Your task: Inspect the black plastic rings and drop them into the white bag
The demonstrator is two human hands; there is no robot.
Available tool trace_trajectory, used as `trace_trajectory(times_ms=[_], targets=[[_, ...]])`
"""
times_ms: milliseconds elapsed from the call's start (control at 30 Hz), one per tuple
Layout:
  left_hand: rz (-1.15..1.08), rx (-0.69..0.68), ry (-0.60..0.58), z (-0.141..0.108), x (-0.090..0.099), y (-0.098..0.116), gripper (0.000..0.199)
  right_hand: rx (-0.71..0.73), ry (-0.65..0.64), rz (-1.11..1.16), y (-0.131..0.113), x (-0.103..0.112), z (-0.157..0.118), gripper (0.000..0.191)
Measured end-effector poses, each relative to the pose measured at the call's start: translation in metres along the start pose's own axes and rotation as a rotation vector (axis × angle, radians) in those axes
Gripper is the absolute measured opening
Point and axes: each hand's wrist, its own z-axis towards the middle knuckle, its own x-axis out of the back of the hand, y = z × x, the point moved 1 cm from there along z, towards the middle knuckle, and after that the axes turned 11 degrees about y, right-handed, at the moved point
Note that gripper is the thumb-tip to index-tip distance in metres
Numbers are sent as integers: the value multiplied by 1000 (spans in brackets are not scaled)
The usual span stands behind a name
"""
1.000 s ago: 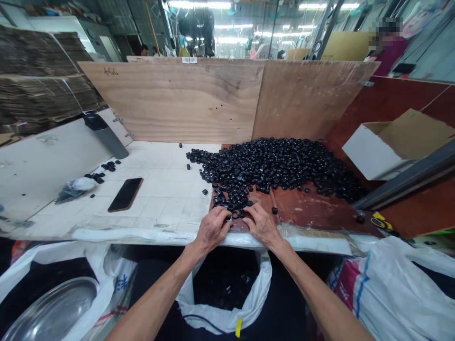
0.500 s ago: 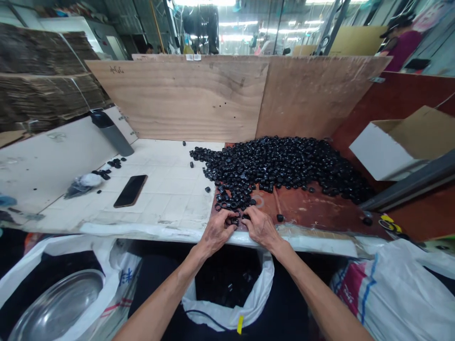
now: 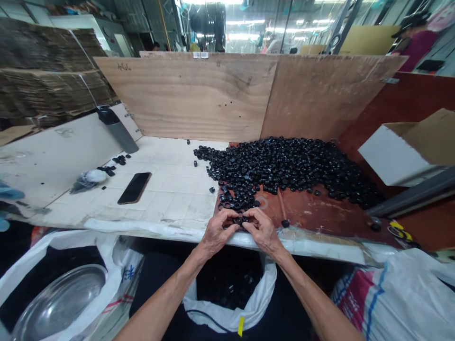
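Observation:
A large heap of small black plastic rings or caps covers a reddish-brown board, and a few lie loose on the white tiled surface. My left hand and my right hand meet at the board's near edge, fingertips closed together over a few black pieces. The fingers hide most of those pieces. A thin brown stick lies just beyond my right hand, with a black piece at its tip.
Below the table edge stands an open white sack holding black pieces, with a steel bowl to its left. A black phone and a grey bottle lie left. A cardboard box sits right. Plywood boards stand behind.
My hands have drawn closer together, and their fingertips now meet over the black pieces. The whole scene has shifted slightly right in the view.

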Motion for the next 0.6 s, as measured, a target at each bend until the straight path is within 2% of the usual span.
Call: trace_trajectory(times_ms=[133, 233, 333, 467, 600], targets=[[-71, 42, 102, 0, 0, 7, 10, 7, 5, 30, 10, -2, 0, 17], [-59, 128, 77, 2, 1, 11, 10, -84, 58, 122, 17, -9, -3, 23], [-76, 180, 30, 4, 3, 15, 10, -117, 113, 135, 17, -14, -5, 19], [-197, 238, -1, 6, 5, 15, 16, -4, 140, 71, 7, -12, -5, 11], [-294, 306, 0, 7, 3, 12, 38, 101, 137, 35, 2, -9, -4, 11]])
